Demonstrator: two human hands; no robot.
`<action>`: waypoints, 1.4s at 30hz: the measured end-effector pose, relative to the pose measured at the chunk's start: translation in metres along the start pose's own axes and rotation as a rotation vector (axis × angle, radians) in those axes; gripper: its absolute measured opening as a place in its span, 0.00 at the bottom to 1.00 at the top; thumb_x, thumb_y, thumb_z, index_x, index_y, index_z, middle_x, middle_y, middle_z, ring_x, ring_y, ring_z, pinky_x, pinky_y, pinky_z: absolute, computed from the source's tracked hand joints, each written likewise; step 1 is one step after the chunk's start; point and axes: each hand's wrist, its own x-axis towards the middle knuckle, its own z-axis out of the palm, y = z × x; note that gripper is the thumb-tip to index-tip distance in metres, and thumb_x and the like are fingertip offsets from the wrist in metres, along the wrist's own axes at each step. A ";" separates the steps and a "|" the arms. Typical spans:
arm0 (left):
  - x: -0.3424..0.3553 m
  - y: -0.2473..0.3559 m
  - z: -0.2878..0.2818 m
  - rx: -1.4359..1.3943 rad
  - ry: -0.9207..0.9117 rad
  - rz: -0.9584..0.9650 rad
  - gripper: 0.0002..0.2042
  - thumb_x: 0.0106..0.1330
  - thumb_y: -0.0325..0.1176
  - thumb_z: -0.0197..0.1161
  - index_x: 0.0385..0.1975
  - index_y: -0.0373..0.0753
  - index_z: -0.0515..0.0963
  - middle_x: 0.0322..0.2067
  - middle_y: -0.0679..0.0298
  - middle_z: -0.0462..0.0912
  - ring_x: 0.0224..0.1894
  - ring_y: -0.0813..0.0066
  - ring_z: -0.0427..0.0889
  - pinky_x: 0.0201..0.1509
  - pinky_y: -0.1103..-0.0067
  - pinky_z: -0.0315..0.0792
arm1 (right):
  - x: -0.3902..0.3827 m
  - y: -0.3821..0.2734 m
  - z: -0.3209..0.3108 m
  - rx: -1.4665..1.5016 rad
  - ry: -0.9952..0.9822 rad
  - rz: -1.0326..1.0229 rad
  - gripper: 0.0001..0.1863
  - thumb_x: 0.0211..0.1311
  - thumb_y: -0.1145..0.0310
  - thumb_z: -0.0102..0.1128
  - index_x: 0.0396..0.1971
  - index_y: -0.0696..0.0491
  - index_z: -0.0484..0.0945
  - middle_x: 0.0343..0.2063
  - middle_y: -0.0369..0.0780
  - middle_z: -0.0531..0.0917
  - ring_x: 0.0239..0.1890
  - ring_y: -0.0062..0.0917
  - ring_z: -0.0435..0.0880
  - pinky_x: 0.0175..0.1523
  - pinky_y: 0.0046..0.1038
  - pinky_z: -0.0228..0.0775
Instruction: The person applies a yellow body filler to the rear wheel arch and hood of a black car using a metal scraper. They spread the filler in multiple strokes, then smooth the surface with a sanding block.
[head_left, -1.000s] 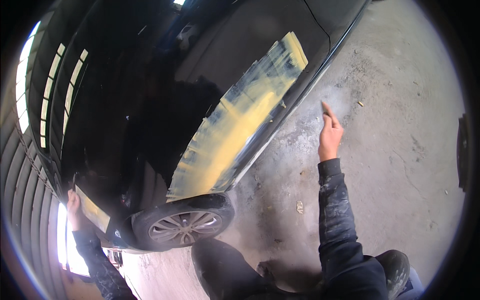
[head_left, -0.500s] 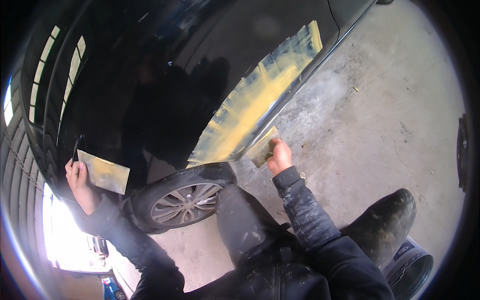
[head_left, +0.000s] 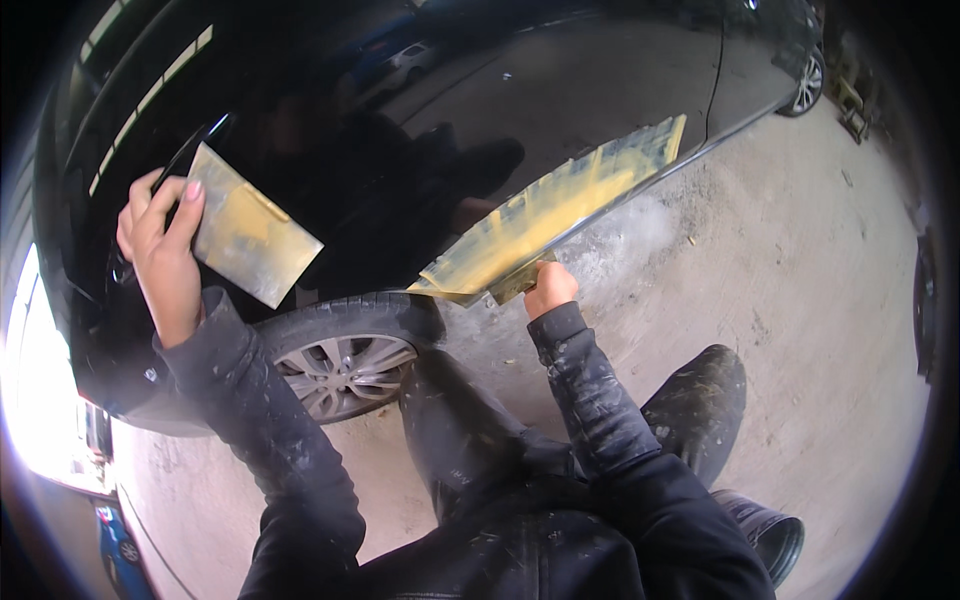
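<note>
My left hand grips a thin rectangular board by its edge, holding it tilted in front of the black car body. Yellow body filler is smeared across the board's face. In my closed right hand is a flat spreader, stained with filler. It sits at the lower edge of a long patch of yellow filler on the lower side panel, near the wheel; whether it touches the panel I cannot tell. The patch is streaked, thinner and greyish along its upper edge.
Left of my knee is the car's wheel with its silver spoked rim. A bucket stands on the concrete floor by my right leg. The car's other wheel shows at the far right. A blue car is at lower left.
My view has shifted. My left hand and the board have risen and come right in the picture. The spreader has turned and come closer to the lower edge of the filler patch.
</note>
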 end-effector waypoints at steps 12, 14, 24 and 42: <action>0.005 -0.003 -0.004 0.019 -0.041 -0.006 0.15 0.70 0.47 0.68 0.39 0.40 0.87 0.53 0.66 0.82 0.61 0.61 0.71 0.73 0.67 0.50 | 0.005 -0.006 -0.088 0.060 -0.123 0.196 0.10 0.74 0.73 0.57 0.49 0.60 0.80 0.47 0.44 0.84 0.49 0.37 0.84 0.54 0.43 0.76; 0.006 -0.004 -0.004 -0.002 -0.041 -0.010 0.15 0.70 0.47 0.68 0.39 0.40 0.87 0.53 0.66 0.82 0.61 0.61 0.71 0.73 0.67 0.50 | 0.011 0.016 -0.084 0.039 -0.108 0.254 0.09 0.74 0.72 0.59 0.48 0.58 0.81 0.45 0.43 0.85 0.48 0.37 0.84 0.52 0.43 0.76; 0.008 -0.013 -0.002 0.009 -0.030 0.082 0.15 0.71 0.49 0.67 0.38 0.43 0.88 0.52 0.69 0.83 0.59 0.63 0.73 0.73 0.66 0.49 | 0.018 0.039 -0.037 0.166 -0.110 0.276 0.12 0.73 0.73 0.58 0.51 0.61 0.80 0.48 0.47 0.85 0.49 0.41 0.85 0.54 0.43 0.77; 0.004 -0.013 0.001 0.020 0.031 0.119 0.14 0.71 0.48 0.67 0.39 0.44 0.88 0.51 0.69 0.83 0.59 0.64 0.74 0.74 0.67 0.48 | 0.015 -0.044 -0.066 0.081 -0.121 0.131 0.17 0.79 0.72 0.49 0.60 0.62 0.75 0.59 0.46 0.81 0.60 0.39 0.81 0.71 0.46 0.70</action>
